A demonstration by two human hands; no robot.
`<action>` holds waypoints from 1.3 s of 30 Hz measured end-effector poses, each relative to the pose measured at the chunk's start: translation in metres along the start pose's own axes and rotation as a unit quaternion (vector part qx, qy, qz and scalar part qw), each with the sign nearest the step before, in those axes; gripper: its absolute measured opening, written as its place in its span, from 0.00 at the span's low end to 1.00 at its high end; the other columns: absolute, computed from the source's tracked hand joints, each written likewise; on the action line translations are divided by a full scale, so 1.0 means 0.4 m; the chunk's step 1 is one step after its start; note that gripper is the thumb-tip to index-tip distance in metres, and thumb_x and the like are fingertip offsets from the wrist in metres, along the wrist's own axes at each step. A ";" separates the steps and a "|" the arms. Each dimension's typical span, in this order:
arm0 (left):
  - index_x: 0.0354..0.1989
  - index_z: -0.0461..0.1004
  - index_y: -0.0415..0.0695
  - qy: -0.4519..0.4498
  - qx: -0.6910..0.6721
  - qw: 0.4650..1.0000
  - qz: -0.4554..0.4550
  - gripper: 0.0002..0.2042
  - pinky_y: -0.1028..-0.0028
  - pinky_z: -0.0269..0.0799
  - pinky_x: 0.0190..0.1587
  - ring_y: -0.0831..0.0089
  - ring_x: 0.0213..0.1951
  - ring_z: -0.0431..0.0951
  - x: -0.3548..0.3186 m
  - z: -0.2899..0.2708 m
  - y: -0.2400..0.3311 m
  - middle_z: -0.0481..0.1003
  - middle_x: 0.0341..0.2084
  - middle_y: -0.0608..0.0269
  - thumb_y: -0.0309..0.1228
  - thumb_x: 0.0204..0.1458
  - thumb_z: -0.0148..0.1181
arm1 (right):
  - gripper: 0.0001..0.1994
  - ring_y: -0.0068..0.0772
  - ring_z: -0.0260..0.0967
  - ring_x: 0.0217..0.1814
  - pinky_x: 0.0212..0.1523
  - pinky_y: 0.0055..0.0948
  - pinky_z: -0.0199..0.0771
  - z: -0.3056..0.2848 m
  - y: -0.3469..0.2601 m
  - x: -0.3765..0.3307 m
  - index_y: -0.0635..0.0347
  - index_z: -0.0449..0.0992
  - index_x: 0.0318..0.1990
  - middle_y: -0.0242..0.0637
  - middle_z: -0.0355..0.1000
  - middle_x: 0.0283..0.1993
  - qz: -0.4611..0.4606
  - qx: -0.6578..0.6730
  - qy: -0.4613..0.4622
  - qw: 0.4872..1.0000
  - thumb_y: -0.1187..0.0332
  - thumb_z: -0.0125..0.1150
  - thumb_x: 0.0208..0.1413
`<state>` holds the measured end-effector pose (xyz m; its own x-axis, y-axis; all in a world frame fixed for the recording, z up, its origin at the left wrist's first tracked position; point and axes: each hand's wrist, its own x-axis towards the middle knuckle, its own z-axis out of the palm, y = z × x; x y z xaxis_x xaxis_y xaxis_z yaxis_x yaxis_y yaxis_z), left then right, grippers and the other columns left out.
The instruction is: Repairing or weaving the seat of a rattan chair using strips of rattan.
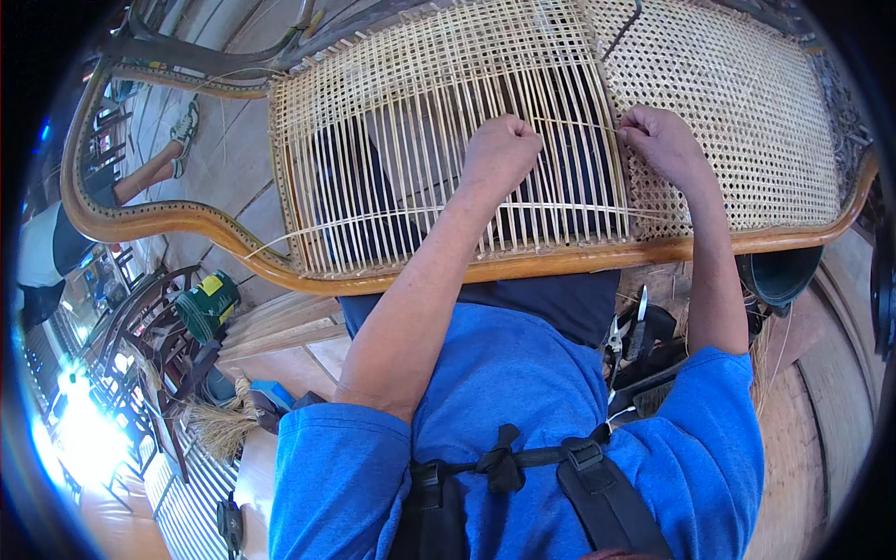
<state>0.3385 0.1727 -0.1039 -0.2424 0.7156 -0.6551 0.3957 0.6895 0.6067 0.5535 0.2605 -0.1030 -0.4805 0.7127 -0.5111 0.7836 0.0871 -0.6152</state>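
Note:
A curved wooden chair frame (560, 259) lies across my lap, its panel partly woven with pale cane strands (420, 103). My left hand (501, 149) is closed on a thin cane strand (579, 124) in the middle of the open vertical strands. That strand runs sideways to my right hand (663, 140), which pinches it at the edge of the finished woven cane mesh (747, 112). A second loose strand (373, 219) crosses the panel lower down and sticks out past the frame on the left.
Scissors and tools (630, 331) lie by my right hip. A green can (207, 303) and a bundle of fibre (219, 429) sit on the floor at left. Another person (56, 238) sits at far left. A dark bucket (779, 275) stands under the frame's right end.

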 end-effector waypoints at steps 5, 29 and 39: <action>0.25 0.74 0.40 0.003 0.036 0.999 0.025 0.07 0.67 0.72 0.37 0.64 0.27 0.77 -0.021 -0.004 0.007 0.75 0.23 0.55 0.29 0.45 0.52 | 0.11 0.44 0.70 0.31 0.35 0.38 0.69 0.042 -0.036 0.003 0.58 0.71 0.36 0.42 0.72 0.28 -0.010 -0.124 0.062 0.990 0.61 0.53 0.54; 0.23 0.73 0.42 0.019 0.070 0.997 0.012 0.06 0.65 0.71 0.39 0.60 0.31 0.76 -0.004 -0.027 -0.020 0.75 0.26 0.53 0.30 0.44 0.52 | 0.08 0.28 0.62 0.25 0.30 0.29 0.64 0.001 -0.015 0.024 0.64 0.70 0.31 0.38 0.67 0.24 -0.019 -0.011 -0.019 1.000 0.67 0.53 0.52; 0.23 0.74 0.38 0.097 0.267 0.953 0.104 0.07 0.64 0.74 0.36 0.57 0.30 0.78 -0.025 -0.030 -0.018 0.76 0.24 0.52 0.29 0.45 0.53 | 0.08 0.24 0.61 0.22 0.28 0.27 0.64 0.010 -0.047 0.012 0.63 0.72 0.31 0.33 0.67 0.22 0.021 -0.012 -0.001 1.000 0.66 0.56 0.53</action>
<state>0.3276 0.1618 -0.0962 -0.2484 0.8739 -0.4179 0.8347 0.4120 0.3654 0.5348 0.2596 -0.0963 -0.4479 0.7150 -0.5368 0.8124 0.0747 -0.5783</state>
